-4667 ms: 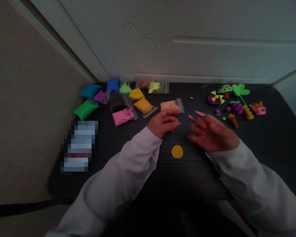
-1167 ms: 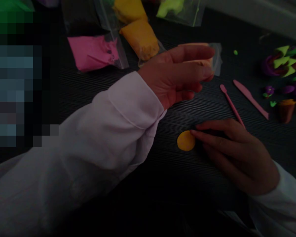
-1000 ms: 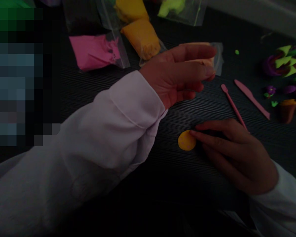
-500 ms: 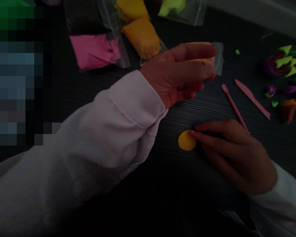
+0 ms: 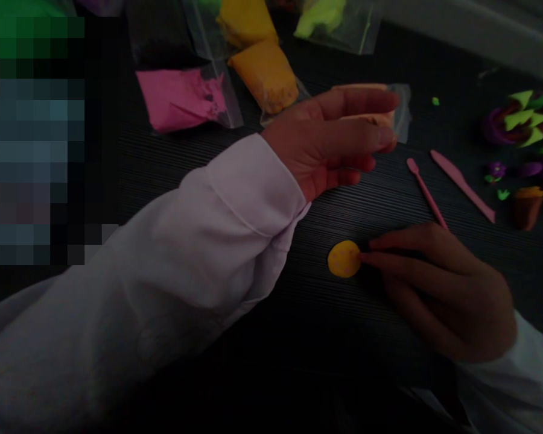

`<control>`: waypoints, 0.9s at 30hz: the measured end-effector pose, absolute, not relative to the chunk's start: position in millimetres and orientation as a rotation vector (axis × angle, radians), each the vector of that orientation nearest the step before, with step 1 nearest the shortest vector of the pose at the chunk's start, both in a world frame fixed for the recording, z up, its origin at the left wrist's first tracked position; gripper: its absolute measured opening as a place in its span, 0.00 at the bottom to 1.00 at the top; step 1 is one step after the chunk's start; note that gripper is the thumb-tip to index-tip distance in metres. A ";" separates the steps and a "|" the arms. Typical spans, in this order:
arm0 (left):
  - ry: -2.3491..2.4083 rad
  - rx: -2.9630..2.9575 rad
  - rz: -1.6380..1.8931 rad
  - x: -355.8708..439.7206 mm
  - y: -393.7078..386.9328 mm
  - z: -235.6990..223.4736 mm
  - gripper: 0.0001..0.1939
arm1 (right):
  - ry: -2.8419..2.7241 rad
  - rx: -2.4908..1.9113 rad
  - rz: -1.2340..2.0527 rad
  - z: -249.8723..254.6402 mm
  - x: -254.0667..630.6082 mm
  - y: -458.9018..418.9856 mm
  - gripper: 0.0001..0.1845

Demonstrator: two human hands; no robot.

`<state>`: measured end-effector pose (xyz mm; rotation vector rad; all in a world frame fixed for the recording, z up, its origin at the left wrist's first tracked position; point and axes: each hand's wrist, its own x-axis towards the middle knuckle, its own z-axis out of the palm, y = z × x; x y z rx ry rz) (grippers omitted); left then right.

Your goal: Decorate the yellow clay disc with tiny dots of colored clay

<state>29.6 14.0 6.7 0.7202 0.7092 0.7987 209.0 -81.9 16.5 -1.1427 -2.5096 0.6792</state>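
Note:
A thin round yellow clay disc (image 5: 344,259) with faint pink specks lies flat on the dark table. One fingertip of my right hand (image 5: 447,295) touches the disc's right edge; the other visible fingers are stretched toward it and hold nothing. Farther up, my left hand (image 5: 326,138) is raised with its fingers extended and apart. Partly hidden behind those fingers is a packet of peach clay (image 5: 362,87); whether they touch it I cannot tell. A pink rod-shaped modelling tool (image 5: 428,193) and a pink plastic knife (image 5: 461,184) lie beyond my right hand.
Bags of pink clay (image 5: 178,99), orange clay (image 5: 266,75) and yellow-green clay (image 5: 321,18) lie at the back. At right are a purple and yellow-green clay piece (image 5: 520,120), a small purple flower (image 5: 496,169) and a brown clay pot (image 5: 528,210). The upper left is pixelated.
My right hand has drawn slightly to the right, its fingertip going from the disc's upper right to its right edge. My left hand keeps its pose. The view has shifted slightly.

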 end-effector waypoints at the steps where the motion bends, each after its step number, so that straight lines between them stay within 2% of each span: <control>1: 0.715 0.718 0.798 30.1 14.1 6.6 0.09 | -2.518 -1.141 0.672 16.4 208.8 -82.0 0.19; 10: 0.677 0.736 0.806 27.5 12.1 4.3 0.12 | -2.574 -1.122 0.588 13.6 208.4 -80.9 0.19; 19: 0.704 0.717 0.816 30.0 12.5 6.4 0.10 | -2.475 -1.191 0.614 16.8 208.2 -81.5 0.16; 21: 0.713 0.709 0.817 30.2 12.5 6.6 0.10 | -2.416 -1.281 0.486 16.4 211.8 -80.9 0.15; 25: 0.725 0.695 0.806 30.3 13.8 5.5 0.10 | -2.257 -1.613 -0.017 12.8 226.4 -73.3 0.18; 27: 0.738 0.692 0.790 30.7 14.4 4.6 0.10 | -2.247 -1.752 -0.161 10.5 233.7 -67.7 0.17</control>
